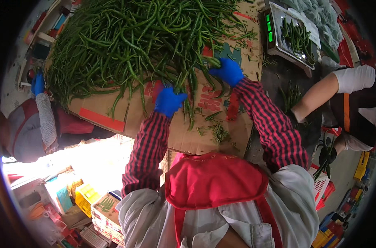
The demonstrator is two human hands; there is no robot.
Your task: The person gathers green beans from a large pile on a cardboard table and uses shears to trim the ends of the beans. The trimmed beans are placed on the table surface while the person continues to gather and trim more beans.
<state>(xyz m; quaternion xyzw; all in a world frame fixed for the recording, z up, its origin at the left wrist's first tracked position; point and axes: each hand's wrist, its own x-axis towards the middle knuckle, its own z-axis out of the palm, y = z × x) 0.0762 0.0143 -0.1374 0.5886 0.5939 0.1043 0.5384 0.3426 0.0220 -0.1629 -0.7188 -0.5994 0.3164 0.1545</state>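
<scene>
A large heap of long green chili peppers point(135, 46) covers much of the cardboard point(153, 124) in front of me. At the heap's near edge, my left hand point(169, 101) in a blue glove closes around a few peppers, whose ends hang past the thumb. My right hand point(227, 72), also gloved in blue, grips a small bunch of peppers point(212, 61) by their ends at the heap's right side. Both sets of fingertips are partly hidden. Small pepper scraps and stems point(218, 132) lie on the cardboard nearer my red apron point(217, 181).
On the right, a digital scale point(270, 29) carries peppers point(296, 38), with plastic bags point(319, 18) behind it. A co-worker's arm point(321, 93) reaches in near more peppers point(291, 96). Another person's blue-gloved hand point(38, 83) is at the left. Cartons point(108, 210) and a yellow crate point(87, 198) stand lower left.
</scene>
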